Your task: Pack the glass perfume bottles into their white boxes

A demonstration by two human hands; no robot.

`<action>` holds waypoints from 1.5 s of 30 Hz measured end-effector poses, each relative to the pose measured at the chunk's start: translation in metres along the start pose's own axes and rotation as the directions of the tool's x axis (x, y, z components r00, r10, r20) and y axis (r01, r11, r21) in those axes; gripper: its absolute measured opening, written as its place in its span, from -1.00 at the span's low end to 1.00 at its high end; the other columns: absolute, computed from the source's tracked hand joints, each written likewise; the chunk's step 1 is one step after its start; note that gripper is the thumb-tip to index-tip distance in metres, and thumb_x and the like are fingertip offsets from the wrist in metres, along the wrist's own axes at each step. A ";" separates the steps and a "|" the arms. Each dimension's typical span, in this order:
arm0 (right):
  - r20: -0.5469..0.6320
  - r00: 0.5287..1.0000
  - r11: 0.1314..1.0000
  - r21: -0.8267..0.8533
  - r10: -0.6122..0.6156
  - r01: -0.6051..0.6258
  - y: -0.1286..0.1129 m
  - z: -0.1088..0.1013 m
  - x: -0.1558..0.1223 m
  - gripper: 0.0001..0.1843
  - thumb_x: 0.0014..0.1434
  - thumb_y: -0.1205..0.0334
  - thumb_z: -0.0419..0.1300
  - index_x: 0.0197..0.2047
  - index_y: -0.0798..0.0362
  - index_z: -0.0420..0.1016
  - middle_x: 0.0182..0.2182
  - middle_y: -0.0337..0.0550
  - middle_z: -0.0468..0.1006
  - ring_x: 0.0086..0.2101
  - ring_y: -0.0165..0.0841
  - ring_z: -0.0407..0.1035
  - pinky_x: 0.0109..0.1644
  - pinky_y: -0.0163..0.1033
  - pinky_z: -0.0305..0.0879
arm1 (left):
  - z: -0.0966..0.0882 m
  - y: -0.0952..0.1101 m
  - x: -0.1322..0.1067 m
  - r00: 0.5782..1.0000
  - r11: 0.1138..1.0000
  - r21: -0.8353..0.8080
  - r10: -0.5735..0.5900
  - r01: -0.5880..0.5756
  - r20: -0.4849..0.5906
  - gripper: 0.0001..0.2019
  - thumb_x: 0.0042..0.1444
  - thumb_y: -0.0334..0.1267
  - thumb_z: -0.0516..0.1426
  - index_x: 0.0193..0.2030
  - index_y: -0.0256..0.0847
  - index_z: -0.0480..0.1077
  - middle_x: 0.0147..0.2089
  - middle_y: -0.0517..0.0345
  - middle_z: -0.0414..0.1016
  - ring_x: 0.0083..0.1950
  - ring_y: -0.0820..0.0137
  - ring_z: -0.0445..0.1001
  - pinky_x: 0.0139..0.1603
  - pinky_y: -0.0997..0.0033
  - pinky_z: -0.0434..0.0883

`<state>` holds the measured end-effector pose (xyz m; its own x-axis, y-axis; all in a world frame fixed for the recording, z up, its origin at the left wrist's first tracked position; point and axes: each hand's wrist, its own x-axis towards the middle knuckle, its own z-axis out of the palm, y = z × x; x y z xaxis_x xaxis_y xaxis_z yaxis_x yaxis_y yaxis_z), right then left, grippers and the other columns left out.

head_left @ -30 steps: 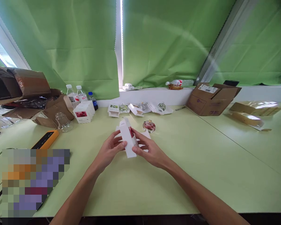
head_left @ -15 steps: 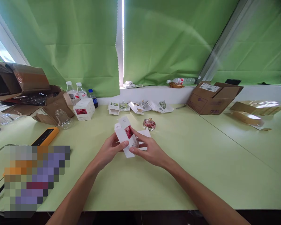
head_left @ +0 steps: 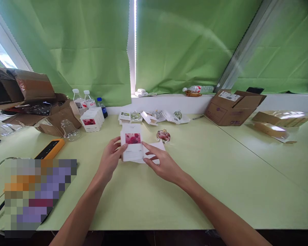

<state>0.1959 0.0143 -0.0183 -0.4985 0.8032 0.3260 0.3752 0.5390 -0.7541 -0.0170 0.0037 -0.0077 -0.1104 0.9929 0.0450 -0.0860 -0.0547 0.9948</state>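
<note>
A white carton with a red flower picture [head_left: 132, 150] stands roughly upright over the table, its printed face toward me. My left hand [head_left: 113, 155] grips its left side, thumb on the front and fingers behind. At the carton's right edge is my right hand [head_left: 161, 160], fingers spread, index fingertip and thumb at or very near the edge; whether they touch I cannot tell. A white paper sheet [head_left: 157, 147] lies partly hidden behind the carton and right hand. Just beyond it sits a round glass ornament with red contents [head_left: 163, 136].
Opened white cartons [head_left: 149, 118] and green-filled glass ornaments [head_left: 178, 114] line the back. At left are stacked white boxes [head_left: 92, 119], bottles [head_left: 79, 101], a clear glass jar [head_left: 70, 130] and an orange power strip [head_left: 51, 148]. A cardboard box [head_left: 224, 109] stands right.
The carton has turned from a tilted, edge-on pose so its printed face is toward me, moving slightly left with my left hand. My right hand's grip on it has loosened.
</note>
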 end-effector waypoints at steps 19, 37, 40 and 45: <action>0.072 0.991 0.908 -0.398 -0.114 0.134 0.008 0.000 -0.002 -0.62 0.30 0.19 -0.02 0.15 -0.04 0.36 0.08 -0.10 0.45 -0.02 -0.20 0.40 0.02 -0.05 0.37 | -0.059 -0.021 0.028 0.873 0.739 0.671 0.292 0.053 -0.391 -0.46 0.04 0.05 0.16 0.12 -0.17 0.28 0.15 -0.16 0.35 0.04 0.07 0.41 -0.04 0.14 0.35; -0.295 0.921 0.701 -0.599 0.256 -0.387 0.023 -0.022 0.005 -0.48 0.23 0.15 0.03 0.24 0.07 0.20 0.08 0.03 0.41 0.05 -0.06 0.29 -0.06 -0.07 0.27 | -0.003 -0.029 0.000 0.975 0.570 0.800 0.203 -0.189 0.085 -0.60 0.18 -0.07 0.05 0.13 -0.10 0.26 0.08 -0.02 0.38 -0.15 0.22 0.44 -0.21 0.28 0.33; -0.247 0.912 0.665 -0.624 0.329 -0.409 0.025 -0.019 0.004 -0.47 0.23 0.23 0.01 0.27 0.05 0.16 0.08 0.05 0.40 0.02 -0.08 0.34 -0.11 -0.12 0.25 | -0.004 -0.031 -0.001 0.987 0.682 0.714 0.133 -0.161 0.096 -0.56 0.12 -0.13 0.11 0.15 -0.10 0.26 0.00 -0.02 0.43 -0.19 0.23 0.45 -0.23 0.29 0.34; -0.165 0.910 0.657 -0.645 0.379 -0.390 0.026 -0.018 0.003 -0.50 0.20 0.36 -0.04 0.21 0.02 0.25 0.07 -0.01 0.44 -0.01 -0.12 0.37 -0.12 -0.16 0.22 | -0.003 -0.032 0.002 0.989 0.861 0.490 0.146 -0.135 0.015 -0.51 0.05 -0.28 0.14 0.17 -0.09 0.26 -0.04 -0.01 0.46 -0.25 0.29 0.47 -0.26 0.33 0.39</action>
<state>0.2178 0.0355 -0.0270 -0.1827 0.9776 0.1049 0.9453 0.2040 -0.2547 -0.0179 0.0070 -0.0395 -0.1066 0.9758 0.1910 0.4257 -0.1288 0.8957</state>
